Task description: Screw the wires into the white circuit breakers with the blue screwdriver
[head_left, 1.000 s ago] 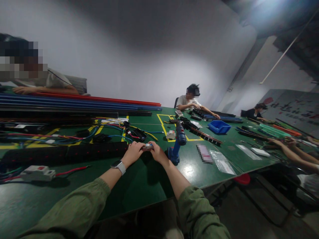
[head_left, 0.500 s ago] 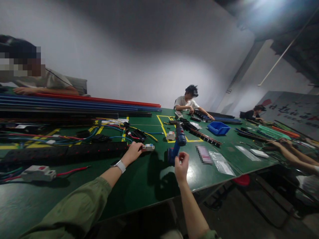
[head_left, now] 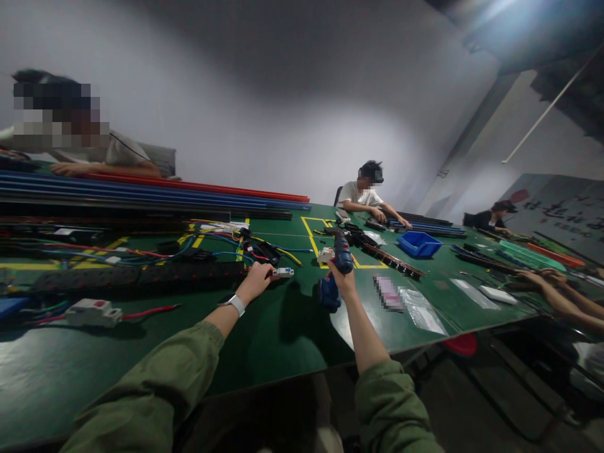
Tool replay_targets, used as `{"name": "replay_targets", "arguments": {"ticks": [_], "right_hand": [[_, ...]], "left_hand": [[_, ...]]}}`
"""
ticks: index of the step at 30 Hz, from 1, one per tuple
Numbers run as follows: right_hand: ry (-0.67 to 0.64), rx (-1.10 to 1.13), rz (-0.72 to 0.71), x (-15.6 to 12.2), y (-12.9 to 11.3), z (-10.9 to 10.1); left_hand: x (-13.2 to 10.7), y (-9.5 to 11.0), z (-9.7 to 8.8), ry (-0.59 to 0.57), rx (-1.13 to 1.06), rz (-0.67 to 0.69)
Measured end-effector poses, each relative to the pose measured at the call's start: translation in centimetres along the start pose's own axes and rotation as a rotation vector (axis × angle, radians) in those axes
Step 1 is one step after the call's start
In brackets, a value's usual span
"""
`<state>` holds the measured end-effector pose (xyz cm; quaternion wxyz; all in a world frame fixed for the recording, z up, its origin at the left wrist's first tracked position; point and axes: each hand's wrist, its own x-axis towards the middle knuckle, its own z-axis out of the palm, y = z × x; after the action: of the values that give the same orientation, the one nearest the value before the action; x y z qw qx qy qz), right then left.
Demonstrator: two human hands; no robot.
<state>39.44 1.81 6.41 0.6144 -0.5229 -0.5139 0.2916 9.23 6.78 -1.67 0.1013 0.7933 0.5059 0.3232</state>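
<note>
Green bench (head_left: 264, 340), contents as seen from its near edge. Item 1: blue cordless drill (head_left: 340, 255), standing upright on its battery base mid-bench, just inside the near edge; the right hand (head_left: 344, 281) is closed around its grip. Item 2: small white breaker (head_left: 284, 272), lying flat just left of the drill; the left hand (head_left: 257, 281) has its fingers curled, with the tips pinching the breaker's left end. A white watch (head_left: 234, 304) is on that wrist. Item 3: long black strip (head_left: 141, 275), running from the left hand toward the left edge. Item 4: blue bin (head_left: 418, 244), open-topped, toward the far right corner; its contents cannot be made out. Item 5: clear plastic bags (head_left: 425, 316), flat by the near right edge; what they hold is too small to tell. Writing: wall board (head_left: 561, 211) beyond the right edge bears large dark characters, not legible. No brand is readable on the drill.
</note>
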Motion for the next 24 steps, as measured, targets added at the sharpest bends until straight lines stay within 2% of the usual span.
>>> {"name": "replay_targets", "arguments": {"ticks": [2,5,10,14,19,24], "right_hand": [[-0.004,-0.01,0.023,-1.1,-0.1,0.4],[-0.107,0.002,0.072,-3.7,-1.1,1.3],[-0.307,0.012,0.155,-8.5,-4.2,2.8],[-0.407,0.019,0.169,-11.2,-6.5,3.4],[-0.439,-0.037,0.278,-12.6,-7.8,3.7],[-0.466,-0.03,0.297,-12.3,-8.0,4.4]], "left_hand": [[0.0,0.0,0.0,0.001,0.003,-0.005],[-0.1,0.2,0.0,0.004,0.015,-0.009],[-0.6,0.3,0.1,0.043,0.039,-0.009],[-0.5,-0.7,0.6,0.064,0.001,0.049],[0.7,-2.3,1.1,0.059,-0.034,0.057],[1.8,-2.9,1.1,0.028,-0.05,0.005]]}}
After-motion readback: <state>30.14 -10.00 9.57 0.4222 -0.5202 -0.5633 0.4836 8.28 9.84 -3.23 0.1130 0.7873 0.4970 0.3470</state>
